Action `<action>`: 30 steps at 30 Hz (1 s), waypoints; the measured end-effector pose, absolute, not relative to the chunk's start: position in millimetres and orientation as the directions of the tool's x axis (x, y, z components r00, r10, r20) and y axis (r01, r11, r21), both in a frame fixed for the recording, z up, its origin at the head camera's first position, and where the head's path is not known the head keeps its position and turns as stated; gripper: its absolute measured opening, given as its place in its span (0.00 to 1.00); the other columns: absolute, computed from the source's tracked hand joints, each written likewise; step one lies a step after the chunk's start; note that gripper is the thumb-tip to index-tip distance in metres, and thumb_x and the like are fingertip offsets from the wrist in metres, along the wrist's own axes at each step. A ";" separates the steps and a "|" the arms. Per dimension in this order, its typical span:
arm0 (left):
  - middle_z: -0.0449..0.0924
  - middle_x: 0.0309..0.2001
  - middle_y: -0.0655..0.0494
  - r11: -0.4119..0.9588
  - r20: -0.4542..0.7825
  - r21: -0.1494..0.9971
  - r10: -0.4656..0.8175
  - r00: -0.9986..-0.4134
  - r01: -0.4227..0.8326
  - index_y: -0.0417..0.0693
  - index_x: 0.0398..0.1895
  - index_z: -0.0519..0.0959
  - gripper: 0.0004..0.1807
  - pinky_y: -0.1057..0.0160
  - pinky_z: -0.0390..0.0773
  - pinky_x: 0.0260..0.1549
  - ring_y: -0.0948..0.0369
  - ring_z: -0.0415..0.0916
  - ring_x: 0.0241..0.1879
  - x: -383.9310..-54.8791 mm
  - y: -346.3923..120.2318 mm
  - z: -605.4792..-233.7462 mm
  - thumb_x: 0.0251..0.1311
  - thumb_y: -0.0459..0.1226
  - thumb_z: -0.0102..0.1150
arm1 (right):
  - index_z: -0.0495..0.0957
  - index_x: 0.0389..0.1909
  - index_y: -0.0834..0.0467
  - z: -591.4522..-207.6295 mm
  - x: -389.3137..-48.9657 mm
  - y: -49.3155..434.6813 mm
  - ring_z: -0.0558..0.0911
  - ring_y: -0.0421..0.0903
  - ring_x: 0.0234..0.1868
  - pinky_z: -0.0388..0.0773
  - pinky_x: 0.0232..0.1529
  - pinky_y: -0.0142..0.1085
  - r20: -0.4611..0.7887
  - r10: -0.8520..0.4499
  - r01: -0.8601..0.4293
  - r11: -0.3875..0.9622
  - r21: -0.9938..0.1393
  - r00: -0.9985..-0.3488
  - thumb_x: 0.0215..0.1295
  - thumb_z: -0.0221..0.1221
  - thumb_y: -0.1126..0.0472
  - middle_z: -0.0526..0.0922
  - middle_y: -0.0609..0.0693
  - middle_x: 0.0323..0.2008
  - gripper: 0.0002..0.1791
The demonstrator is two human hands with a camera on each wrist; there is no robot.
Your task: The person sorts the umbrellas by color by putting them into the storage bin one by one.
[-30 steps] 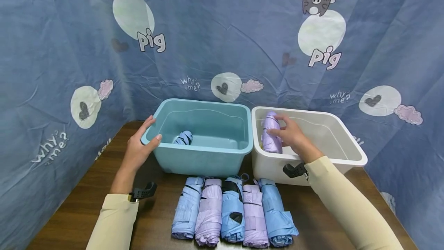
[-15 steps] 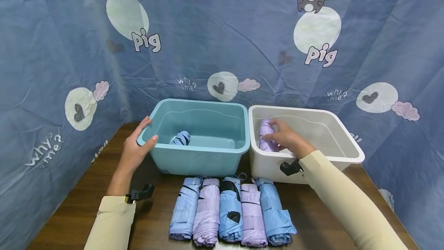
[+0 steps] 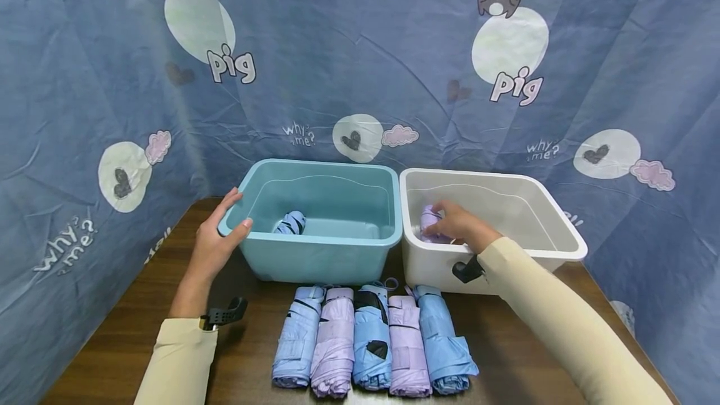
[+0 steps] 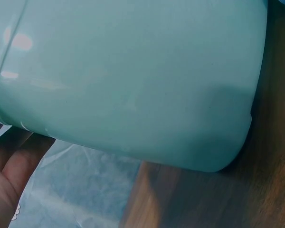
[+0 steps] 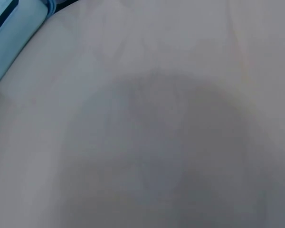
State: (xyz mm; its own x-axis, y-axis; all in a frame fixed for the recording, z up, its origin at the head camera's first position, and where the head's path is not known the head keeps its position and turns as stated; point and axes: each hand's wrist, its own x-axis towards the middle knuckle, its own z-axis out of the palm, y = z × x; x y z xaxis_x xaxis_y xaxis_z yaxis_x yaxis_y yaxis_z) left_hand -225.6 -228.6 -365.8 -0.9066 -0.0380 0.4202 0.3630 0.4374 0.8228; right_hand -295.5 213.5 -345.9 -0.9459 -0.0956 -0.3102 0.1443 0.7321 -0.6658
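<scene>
In the head view, my right hand (image 3: 465, 226) reaches into the white bin (image 3: 497, 178) and holds a folded purple umbrella (image 3: 430, 216) by its left wall. The lower part of this umbrella is hidden behind the bin's front rim. My left hand (image 3: 214, 239) rests on the front left corner of the teal bin (image 3: 320, 261), thumb and fingers spread over the rim. Fingers (image 4: 26, 159) show against this bin's outer wall in the left wrist view. Inside the teal bin lies a folded blue umbrella (image 3: 291, 222) with black stripes. The right wrist view is filled by the white wall.
Several folded umbrellas lie side by side on the wooden table (image 3: 523, 342) before the bins, among them a purple umbrella (image 3: 334, 342) and a blue umbrella (image 3: 444, 342) at the right end. A blue patterned curtain (image 3: 337, 49) hangs behind the bins.
My right hand has lowered the purple umbrella deeper into the white bin, so less of it shows. The left hand has stayed at the teal bin's corner. The head view has shifted slightly.
</scene>
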 end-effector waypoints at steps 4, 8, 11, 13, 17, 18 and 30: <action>0.55 0.73 0.45 0.435 0.416 0.826 -0.041 -0.908 0.359 0.39 0.70 0.63 0.33 0.37 0.55 0.61 0.43 0.52 0.70 -225.4 -229.7 -366.2 0.62 0.40 0.57 | 0.59 0.67 0.65 -347.0 -296.4 212.7 0.79 0.61 0.49 0.77 0.44 0.46 -0.333 -0.103 0.164 0.712 -0.683 -0.937 0.60 0.62 0.63 0.71 0.67 0.54 0.35; 0.55 0.73 0.45 0.435 0.419 0.824 -0.035 -0.907 0.364 0.39 0.70 0.63 0.33 0.37 0.55 0.61 0.43 0.52 0.70 -225.9 -230.2 -367.0 0.62 0.40 0.57 | 0.60 0.67 0.64 -346.2 -296.4 212.3 0.78 0.63 0.52 0.76 0.48 0.49 -0.359 -0.092 0.192 0.709 -0.679 -0.929 0.62 0.61 0.62 0.69 0.68 0.59 0.35; 0.55 0.73 0.45 0.433 0.424 0.822 -0.031 -0.905 0.370 0.39 0.70 0.63 0.33 0.36 0.55 0.61 0.42 0.52 0.70 -226.1 -229.7 -367.1 0.62 0.40 0.57 | 0.61 0.67 0.63 -345.0 -296.5 212.3 0.78 0.63 0.54 0.75 0.50 0.51 -0.368 -0.073 0.206 0.721 -0.662 -0.927 0.62 0.62 0.60 0.68 0.68 0.60 0.34; 0.54 0.73 0.44 0.429 0.423 0.824 -0.031 -0.906 0.370 0.39 0.70 0.63 0.33 0.36 0.55 0.61 0.42 0.52 0.70 -225.8 -229.3 -366.8 0.62 0.40 0.57 | 0.61 0.68 0.63 -344.2 -296.4 212.0 0.78 0.63 0.54 0.74 0.50 0.52 -0.370 -0.073 0.206 0.726 -0.657 -0.926 0.62 0.61 0.60 0.68 0.68 0.61 0.34; 0.54 0.73 0.44 0.428 0.422 0.826 -0.037 -0.906 0.367 0.38 0.70 0.63 0.33 0.36 0.55 0.61 0.42 0.52 0.70 -225.0 -228.8 -365.2 0.62 0.40 0.57 | 0.60 0.68 0.63 -343.3 -296.1 211.9 0.77 0.63 0.55 0.74 0.50 0.52 -0.370 -0.071 0.210 0.718 -0.663 -0.926 0.63 0.61 0.59 0.67 0.68 0.62 0.34; 0.54 0.73 0.44 0.428 0.422 0.826 -0.039 -0.906 0.367 0.38 0.69 0.63 0.33 0.36 0.55 0.61 0.42 0.52 0.70 -225.3 -229.0 -365.3 0.61 0.40 0.57 | 0.60 0.68 0.63 -342.9 -295.8 212.0 0.77 0.63 0.55 0.75 0.50 0.52 -0.367 -0.073 0.208 0.715 -0.667 -0.927 0.63 0.61 0.59 0.66 0.68 0.63 0.34; 0.55 0.74 0.59 0.441 0.423 0.822 -0.048 -0.905 0.361 0.52 0.71 0.64 0.34 0.39 0.56 0.62 0.50 0.53 0.71 -250.9 -246.5 -396.1 0.61 0.43 0.59 | 0.61 0.68 0.63 -338.7 -295.9 211.5 0.75 0.64 0.56 0.76 0.49 0.53 -0.278 -0.069 0.163 0.668 -0.726 -0.958 0.64 0.60 0.60 0.71 0.67 0.60 0.33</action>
State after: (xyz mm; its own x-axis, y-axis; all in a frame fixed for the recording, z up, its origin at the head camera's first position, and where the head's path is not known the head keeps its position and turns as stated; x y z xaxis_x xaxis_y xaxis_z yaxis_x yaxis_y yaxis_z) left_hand -250.9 -246.5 -396.1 -0.9047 -0.0483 0.4233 0.3609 0.4409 0.8218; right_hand -295.9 211.5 -338.7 -0.9581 -0.0688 -0.2781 0.1627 0.6683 -0.7259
